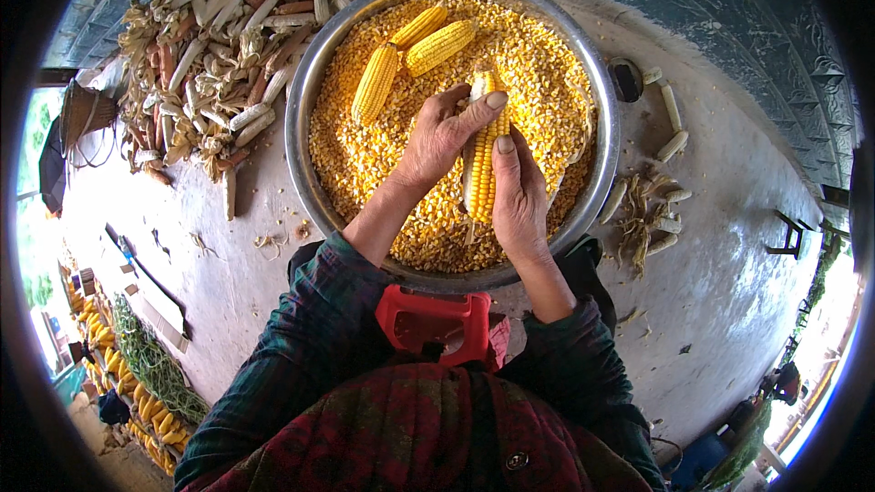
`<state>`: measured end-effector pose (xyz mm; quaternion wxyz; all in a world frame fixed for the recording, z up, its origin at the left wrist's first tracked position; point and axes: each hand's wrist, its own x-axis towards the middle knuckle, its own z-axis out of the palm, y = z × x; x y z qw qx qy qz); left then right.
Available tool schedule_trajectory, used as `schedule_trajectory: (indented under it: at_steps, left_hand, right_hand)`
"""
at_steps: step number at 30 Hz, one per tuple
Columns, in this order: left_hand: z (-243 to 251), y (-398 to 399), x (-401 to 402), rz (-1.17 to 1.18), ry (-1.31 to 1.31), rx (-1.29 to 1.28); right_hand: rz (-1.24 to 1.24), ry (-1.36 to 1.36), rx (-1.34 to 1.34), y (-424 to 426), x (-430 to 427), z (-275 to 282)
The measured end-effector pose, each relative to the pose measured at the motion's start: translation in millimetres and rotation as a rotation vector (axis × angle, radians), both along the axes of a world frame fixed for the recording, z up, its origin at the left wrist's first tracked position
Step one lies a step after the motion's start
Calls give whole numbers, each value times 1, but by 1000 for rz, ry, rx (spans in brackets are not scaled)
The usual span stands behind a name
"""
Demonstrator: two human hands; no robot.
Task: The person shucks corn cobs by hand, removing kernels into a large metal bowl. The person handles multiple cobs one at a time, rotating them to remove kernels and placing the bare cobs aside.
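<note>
A partly shelled ear of corn [484, 178] is held between my two hands above a wide metal basin [299, 82]. My left hand [448, 133] grips its upper part, the thumb lying across the cob. Lower on the right side, my right hand [521, 191] wraps the ear with its thumb on the kernels. Bare white cob shows at the upper end and along the left side; yellow kernel rows remain on the front. Loose corn kernels [342, 171] fill much of the basin. Three whole ears of corn [439, 48] lie on the kernels toward the far side.
A heap of bare cobs and husks [205, 75] lies on the floor at the left. More cobs [671, 109] and husks [639, 212] lie to the right. A red plastic stool [437, 321] stands just below the basin. Unshelled ears [147, 410] are piled at the lower left.
</note>
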<state>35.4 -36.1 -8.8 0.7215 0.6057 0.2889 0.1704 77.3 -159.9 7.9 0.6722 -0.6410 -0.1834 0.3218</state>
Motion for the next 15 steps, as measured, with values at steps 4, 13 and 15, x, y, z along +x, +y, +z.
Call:
schedule_trajectory:
  at_steps: [4,13,15]
  left_hand:
    - [-5,-6,3,22,-7,133]
    - [0,-7,2,54,64,-225]
    - [-2,-8,0,-73,90,-139]
  right_hand:
    - [-37,51,-16,-1,0,-5]
    - [-105,57,-7,5,5,-4]
    - [-139,-26,-26,6,5,-5]
